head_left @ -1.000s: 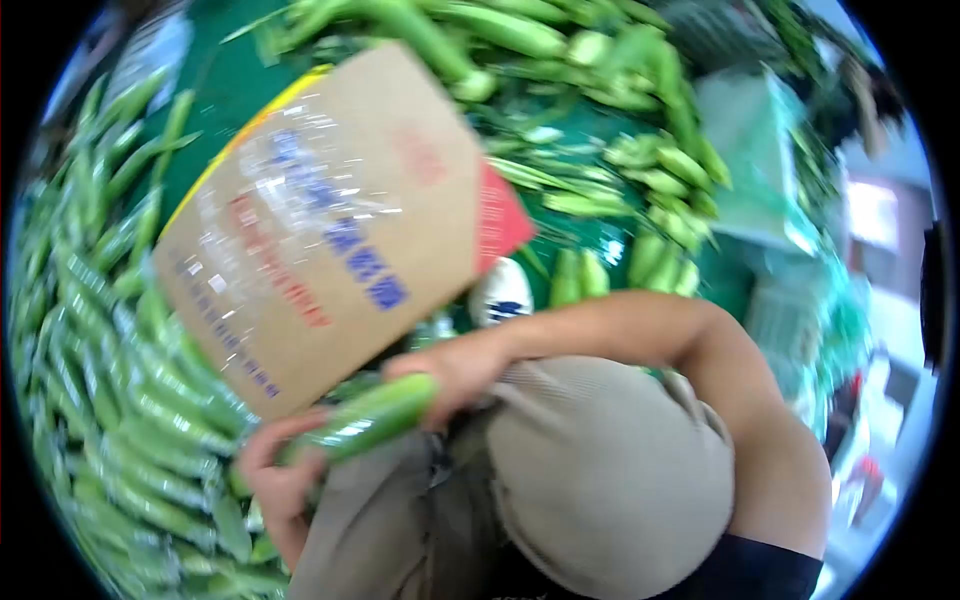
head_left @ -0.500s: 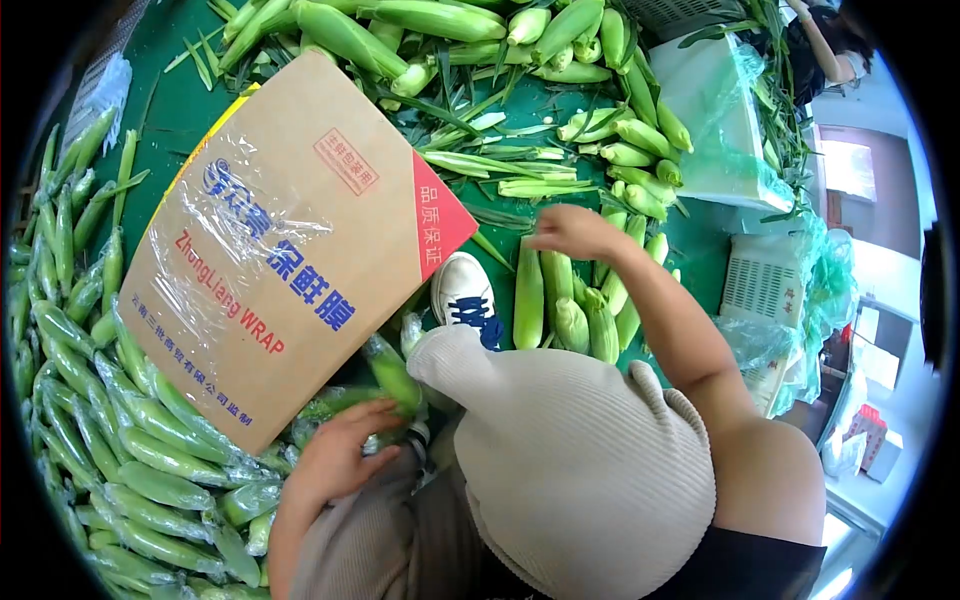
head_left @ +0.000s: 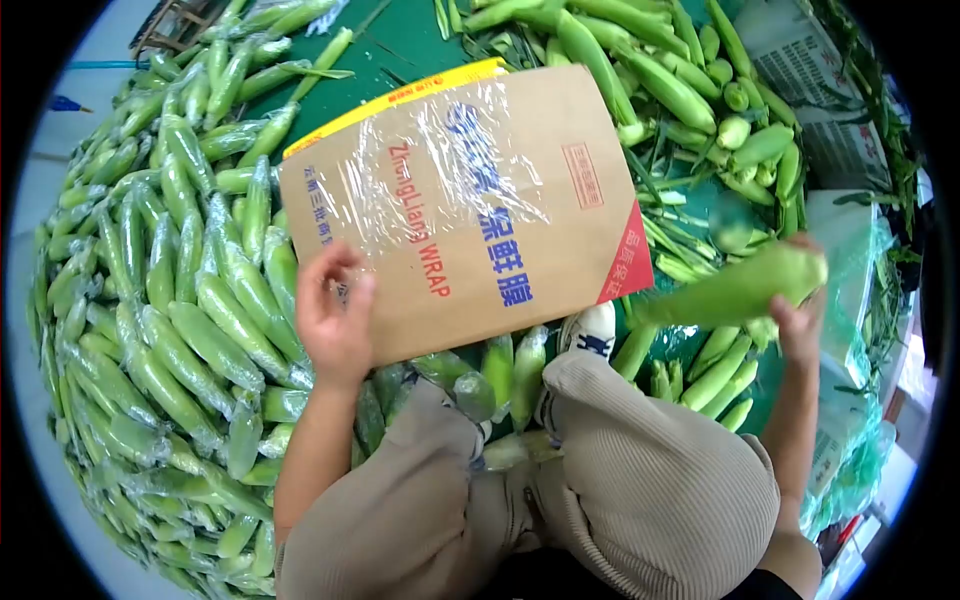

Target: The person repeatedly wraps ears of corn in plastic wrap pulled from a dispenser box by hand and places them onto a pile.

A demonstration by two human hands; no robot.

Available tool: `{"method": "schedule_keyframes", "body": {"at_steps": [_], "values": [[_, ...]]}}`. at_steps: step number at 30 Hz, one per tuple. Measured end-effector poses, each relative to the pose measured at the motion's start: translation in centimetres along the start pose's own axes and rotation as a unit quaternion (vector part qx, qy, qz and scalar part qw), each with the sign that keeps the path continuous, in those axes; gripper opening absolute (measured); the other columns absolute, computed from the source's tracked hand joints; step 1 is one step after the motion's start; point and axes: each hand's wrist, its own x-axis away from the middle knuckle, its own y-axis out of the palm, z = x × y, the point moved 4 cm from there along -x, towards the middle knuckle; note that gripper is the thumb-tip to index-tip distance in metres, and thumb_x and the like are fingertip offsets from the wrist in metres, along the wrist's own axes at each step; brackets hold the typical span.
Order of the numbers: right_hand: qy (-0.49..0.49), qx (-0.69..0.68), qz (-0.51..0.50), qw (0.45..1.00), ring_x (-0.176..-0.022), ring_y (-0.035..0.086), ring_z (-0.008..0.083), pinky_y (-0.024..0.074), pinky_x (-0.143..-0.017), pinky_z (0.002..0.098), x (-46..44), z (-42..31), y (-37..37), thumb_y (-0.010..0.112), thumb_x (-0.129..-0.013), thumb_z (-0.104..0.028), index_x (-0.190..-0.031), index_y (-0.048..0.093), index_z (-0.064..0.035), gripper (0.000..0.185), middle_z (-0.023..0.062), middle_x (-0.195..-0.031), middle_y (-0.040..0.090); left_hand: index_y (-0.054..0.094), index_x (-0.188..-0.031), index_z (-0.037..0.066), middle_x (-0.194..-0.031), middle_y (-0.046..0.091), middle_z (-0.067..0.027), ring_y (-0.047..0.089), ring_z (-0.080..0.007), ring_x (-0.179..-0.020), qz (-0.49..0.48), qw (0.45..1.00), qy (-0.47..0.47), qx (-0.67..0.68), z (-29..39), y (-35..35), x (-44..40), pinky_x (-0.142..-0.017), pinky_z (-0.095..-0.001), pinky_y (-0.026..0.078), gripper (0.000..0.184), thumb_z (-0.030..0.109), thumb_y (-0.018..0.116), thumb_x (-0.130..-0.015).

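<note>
My right hand (head_left: 800, 310) is wrapped round the thick end of a green ear of corn in its husk (head_left: 735, 287), lifted at the right of the box. The ear lies nearly level, its narrower end pointing left toward the box's red corner. My left hand (head_left: 336, 312) is over the lower left corner of the cardboard box (head_left: 540, 250), its fingers loosely bent and apart, with nothing in them. Whether it touches the box, I cannot tell. Clear plastic film (head_left: 440, 170) lies on the box's printed top.
Many film-wrapped corn ears (head_left: 215, 345) are heaped on the left. Unwrapped ears (head_left: 665, 85) and loose husk leaves (head_left: 680, 235) lie at the upper right. More ears (head_left: 720, 380) rest beside my shoe (head_left: 590, 330). White crates with green plastic (head_left: 850, 400) stand at far right.
My view has swung left. My right hand has taken an ear of corn and raised it beside the box. My left hand has moved from the wrapped corn by my leg to the box's corner.
</note>
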Motion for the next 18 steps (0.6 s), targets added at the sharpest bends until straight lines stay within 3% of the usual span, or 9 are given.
{"method": "schedule_keyframes", "body": {"at_steps": [5, 7, 8, 10, 12, 13, 15, 16, 18], "values": [[-0.012, -0.131, -0.16, 0.978, -0.106, 0.067, 0.0216, 0.0575, -0.093, 0.0364, -11.5, -8.8, 18.3, 0.091, -0.079, -0.025, -0.138, 0.05, -0.0066, 0.075, 0.0099, -0.119, 0.066, 0.056, -0.144, 0.003, -0.135, 0.064, -0.0154, 0.06, -0.0294, -0.124, -0.02, 0.919, 0.342, -0.194, 6.4, 0.6, -6.8, -0.112, -0.0458, 0.043, 0.075, 0.045, 0.084, -0.088], [-0.045, -0.156, -0.173, 0.971, -0.109, 0.062, 0.0174, 0.0524, -0.096, 0.033, -13.2, -8.7, 25.8, 0.09, -0.079, -0.022, -0.135, 0.053, -0.0096, 0.068, 0.0044, -0.115, 0.063, 0.056, -0.148, 0.012, -0.135, 0.064, -0.013, 0.061, -0.0316, -0.123, -0.119, 0.858, 0.341, -0.365, 7.9, 3.5, -9.5, -0.109, -0.0474, 0.044, 0.083, 0.047, 0.087, -0.079], [0.053, -0.206, -0.242, 0.946, -0.115, 0.059, 0.0168, 0.0503, -0.101, 0.0337, -13.4, -7.9, 28.7, 0.092, -0.08, -0.025, -0.139, 0.051, -0.008, 0.074, 0.0075, -0.124, 0.061, 0.056, -0.15, 0.016, -0.135, 0.064, -0.0118, 0.061, -0.0326, -0.122, -0.169, 0.815, 0.328, -0.447, 7.6, 4.6, -10.1, -0.108, -0.0483, 0.045, 0.087, 0.049, 0.088, -0.075], [-0.017, -0.064, -0.291, 0.954, -0.117, 0.062, 0.0243, 0.0516, -0.102, 0.0392, -14.0, -6.7, 28.8, 0.093, -0.078, -0.03, -0.139, 0.053, -0.0041, 0.077, 0.012, -0.124, 0.063, 0.056, -0.15, 0.024, -0.13, 0.065, -0.0095, 0.062, -0.033, -0.119, -0.244, 0.826, 0.216, -0.46, 3.3, 5.8, -10.6, -0.104, -0.0486, 0.047, 0.087, 0.044, 0.09, -0.072], [-0.235, 0.115, -0.255, 0.931, -0.124, 0.06, 0.0343, 0.0483, -0.108, 0.0454, -14.5, -5.6, 26.1, 0.095, -0.073, -0.033, -0.138, 0.056, -0.0013, 0.082, 0.0162, -0.127, 0.063, 0.058, -0.149, 0.031, -0.119, 0.066, -0.0073, 0.064, -0.0317, -0.11, -0.255, 0.837, 0.156, -0.458, 0.8, 5.8, -11.0, -0.095, -0.0476, 0.049, 0.082, 0.036, 0.09, -0.073], [-0.305, 0.187, -0.249, 0.9, -0.123, 0.058, 0.0345, 0.0473, -0.107, 0.0447, -14.0, -6.0, 23.9, 0.095, -0.069, -0.031, -0.14, 0.06, -0.0092, 0.082, 0.0146, -0.122, 0.061, 0.058, -0.149, 0.031, -0.117, 0.066, -0.0075, 0.064, -0.0318, -0.108, -0.254, 0.838, 0.146, -0.46, 0.7, 5.7, -11.0, -0.095, -0.0469, 0.05, 0.082, 0.035, 0.09, -0.074], [-0.278, 0.3, -0.359, 0.839, -0.112, 0.06, 0.0338, 0.0491, -0.099, 0.042, -13.2, -4.4, 23.8, 0.093, -0.071, -0.031, -0.14, 0.065, -0.0187, 0.076, 0.0118, -0.112, 0.06, 0.058, -0.148, 0.03, -0.114, 0.066, -0.008, 0.064, -0.0322, -0.104, -0.257, 0.839, 0.137, -0.46, 1.2, 6.2, -11.1, -0.093, -0.0455, 0.05, 0.081, 0.033, 0.09, -0.074], [-0.335, 0.306, -0.3, 0.839, -0.1, 0.06, 0.0308, 0.0484, -0.09, 0.0413, -12.7, -4.1, 24.1, 0.087, -0.079, -0.028, -0.141, 0.066, -0.0272, 0.066, 0.0075, -0.1, 0.059, 0.058, -0.148, 0.029, -0.111, 0.065, -0.0085, 0.064, -0.0321, -0.103, -0.259, 0.839, 0.13, -0.461, 1.2, 6.3, -11.2, -0.091, -0.0455, 0.051, 0.08, 0.03, 0.09, -0.075], [-0.395, 0.301, -0.256, 0.83, -0.09, 0.059, 0.0293, 0.0474, -0.087, 0.0413, -12.8, -3.1, 25.4, 0.078, -0.086, -0.018, -0.127, 0.071, -0.0202, 0.042, 0.0039, -0.086, 0.058, 0.058, -0.149, 0.029, -0.112, 0.065, -0.0089, 0.064, -0.033, -0.103, -0.261, 0.843, 0.116, -0.457, 1.5, 6.8, -11.4, -0.092, -0.0461, 0.051, 0.081, 0.029, 0.09, -0.075]]}}
